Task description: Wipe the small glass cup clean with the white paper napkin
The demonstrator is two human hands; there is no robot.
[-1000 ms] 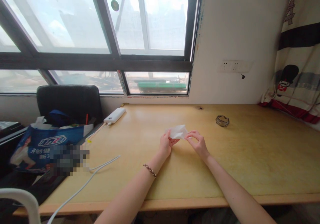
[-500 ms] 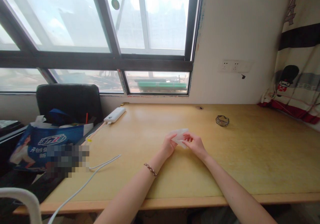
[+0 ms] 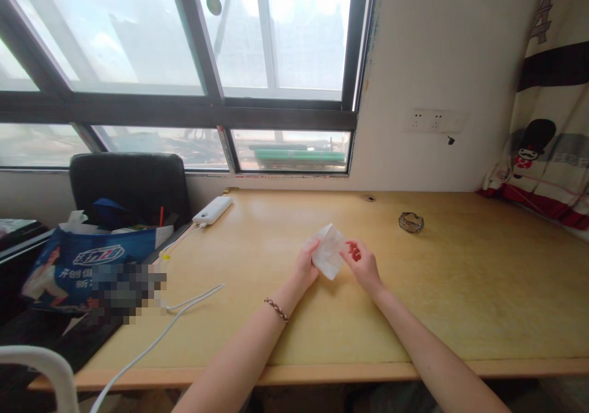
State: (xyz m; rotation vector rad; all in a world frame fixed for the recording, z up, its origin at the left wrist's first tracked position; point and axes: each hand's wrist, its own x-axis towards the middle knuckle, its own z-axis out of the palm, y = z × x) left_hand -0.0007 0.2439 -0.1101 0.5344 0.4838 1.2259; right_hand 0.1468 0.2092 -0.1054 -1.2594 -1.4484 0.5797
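A thin white tissue [image 3: 329, 254] is held up over the middle of the table, spread into a rough diamond with creases showing. My left hand [image 3: 305, 268] grips its left edge, thumb in front and the other fingers mostly hidden behind. A braided bracelet [image 3: 277, 309] circles my left wrist. At the tissue's right edge is my right hand [image 3: 364, 267], its fingers half curled and apart. The right thumb tip is at the edge; whether it touches the tissue I cannot tell.
Farther right on the wooden table [image 3: 460, 290] sits a glass ashtray-like dish [image 3: 411, 222]. A white power bank [image 3: 213, 210] with a cable lies at the back left. A white cable [image 3: 179, 310] crosses the left side. A blue bag [image 3: 96, 259] rests beside the table.
The tissue has opened out from a smaller folded shape into a larger, more upright sheet. My right fingers have drawn back to its right edge; my left hand keeps its grip.
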